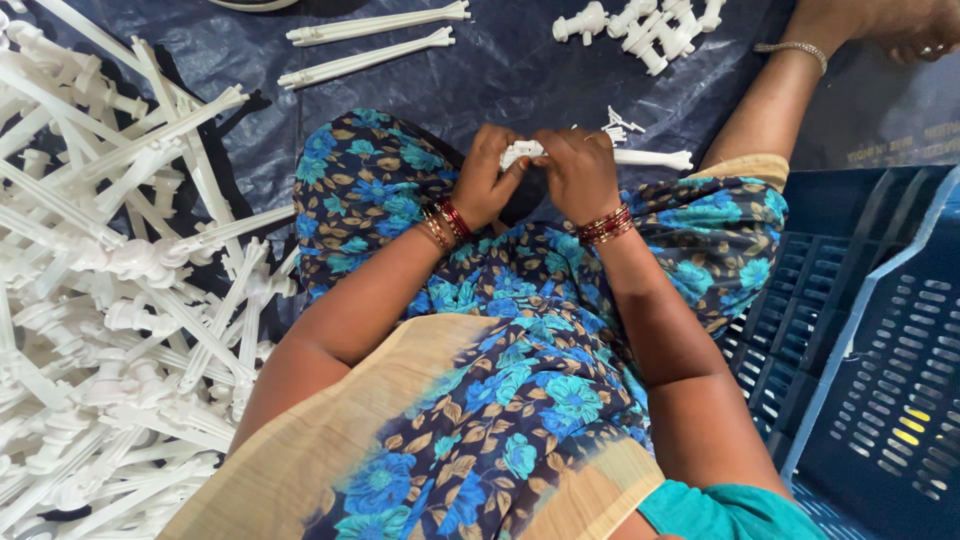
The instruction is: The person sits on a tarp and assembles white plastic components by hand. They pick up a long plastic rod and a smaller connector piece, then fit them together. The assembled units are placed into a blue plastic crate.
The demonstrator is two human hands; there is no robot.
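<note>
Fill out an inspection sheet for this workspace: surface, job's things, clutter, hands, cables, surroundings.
Surface: dark blue tarp on the floor, creased.
Job's things: white plastic piece, long and thin, held at one end over the lap.
Clutter: big heap of white plastic rods at the person's left; two loose rods ahead; a cluster of short white fittings at the top.
Hands: left hand and right hand both closed on the piece, fingers pinching it.
Cables: nothing seen.
Surroundings: blue perforated crate at the person's right; another person's foot with an anklet, top right.
</note>
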